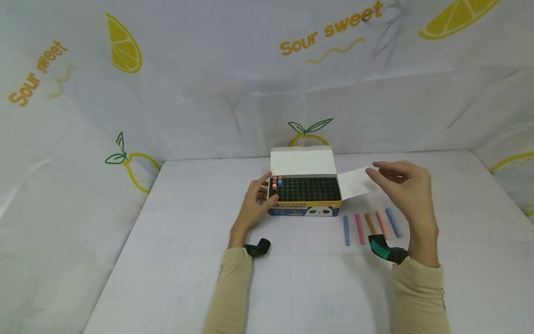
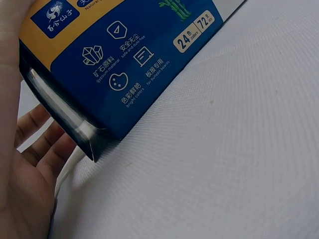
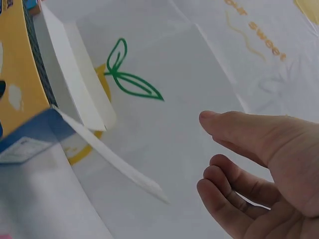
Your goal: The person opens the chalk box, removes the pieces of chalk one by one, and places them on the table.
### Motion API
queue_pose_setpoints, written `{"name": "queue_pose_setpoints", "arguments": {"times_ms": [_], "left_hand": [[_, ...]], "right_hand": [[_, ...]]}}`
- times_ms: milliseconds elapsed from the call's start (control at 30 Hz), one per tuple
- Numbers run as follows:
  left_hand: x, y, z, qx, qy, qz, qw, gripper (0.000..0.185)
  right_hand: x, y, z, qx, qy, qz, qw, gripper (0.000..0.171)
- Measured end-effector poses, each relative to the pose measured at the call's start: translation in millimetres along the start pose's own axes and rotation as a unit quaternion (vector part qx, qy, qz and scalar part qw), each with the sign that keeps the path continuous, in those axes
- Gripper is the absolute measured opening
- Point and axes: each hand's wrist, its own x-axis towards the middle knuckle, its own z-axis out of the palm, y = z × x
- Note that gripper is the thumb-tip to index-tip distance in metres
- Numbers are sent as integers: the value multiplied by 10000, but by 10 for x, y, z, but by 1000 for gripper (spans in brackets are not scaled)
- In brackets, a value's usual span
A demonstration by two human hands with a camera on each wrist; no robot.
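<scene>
A chalk box [image 1: 306, 209] with a panda on its front lies with its lid [image 1: 303, 161] raised at the back. Its black holed insert [image 1: 310, 188] holds several chalks, among them a blue chalk [image 1: 280, 183], in the left corner. My left hand [image 1: 251, 204] grips the box's left end, thumb at the front corner and fingers behind the end. In the left wrist view, those fingers [image 2: 47, 144] show beyond the box edge. The white side flap [image 1: 356, 183] sticks out to the right. Beside its tip hovers my right hand [image 1: 410, 190], fingers loosely bent, a gap between them and the flap in the right wrist view.
Right of the box, loose chalks lie in a row on the white table [image 1: 187, 278]: a blue chalk [image 1: 346, 230], a pink chalk [image 1: 360, 228], a brown chalk [image 1: 370, 224], a light pink chalk [image 1: 382, 224] and another blue chalk [image 1: 393, 222]. A lemon-print cloth [image 1: 208, 116] hangs behind.
</scene>
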Motion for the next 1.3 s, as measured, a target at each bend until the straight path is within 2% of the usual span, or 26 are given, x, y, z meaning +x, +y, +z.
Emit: {"name": "queue_pose_setpoints", "arguments": {"times_ms": [200, 467, 700, 933, 1100, 1300], "left_hand": [[-2, 6, 0, -47, -25, -46, 10000, 94], [4, -11, -1, -16, -30, -68, 10000, 96], [12, -30, -3, -38, -25, -28, 10000, 93], [26, -70, -6, -135, -38, 53, 9999, 80], [26, -58, -7, -92, -37, 47, 9999, 86], [23, -51, -6, -54, -16, 44, 10000, 89]], "right_hand": [[47, -203, 390, 178, -459, -575, 9971, 26], [63, -350, 989, 412, -1312, -705, 9880, 23], [55, -402, 1377, 452, -1685, -817, 9813, 22], [31, -353, 1580, 356, -1949, -827, 9767, 20], [4, -343, 1644, 172, -2073, -745, 9753, 20], [-28, -360, 1694, -110, -1981, -695, 9777, 20]]}}
